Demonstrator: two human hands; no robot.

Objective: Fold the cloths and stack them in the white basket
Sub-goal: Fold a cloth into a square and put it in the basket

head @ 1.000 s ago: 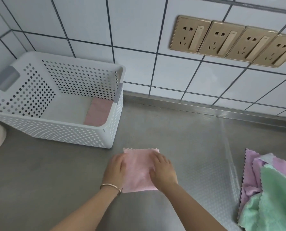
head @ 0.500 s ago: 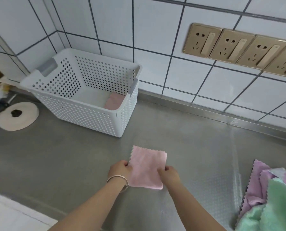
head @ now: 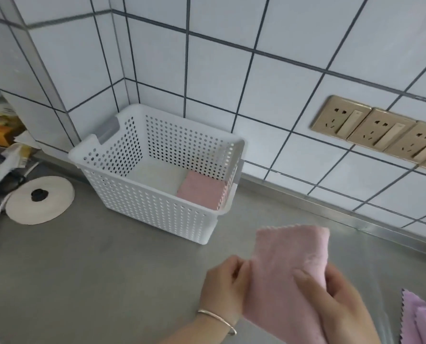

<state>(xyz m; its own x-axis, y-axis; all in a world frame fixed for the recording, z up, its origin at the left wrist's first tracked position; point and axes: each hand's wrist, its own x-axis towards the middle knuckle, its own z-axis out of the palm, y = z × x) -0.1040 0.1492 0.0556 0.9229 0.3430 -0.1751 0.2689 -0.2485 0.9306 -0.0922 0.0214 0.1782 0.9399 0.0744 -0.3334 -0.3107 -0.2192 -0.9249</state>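
Gripping the folded pink fleecy cloth (head: pixel 285 274) at lower right of the frame: your left hand (head: pixel 223 286) pinches its left edge, your right hand (head: pixel 336 296) its right. White perforated plastic basket (head: pixel 142 194), centre frame on the grey countertop (head: pixel 82 269), holds one folded pink cloth (head: pixel 202 189).

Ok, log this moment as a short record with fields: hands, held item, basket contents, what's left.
left hand: grips left edge of folded pink cloth
right hand: grips its right edge
cloth state: folded, lifted off the counter
white basket: holds one folded pink cloth, right end
unfolded cloths: pile at lower right
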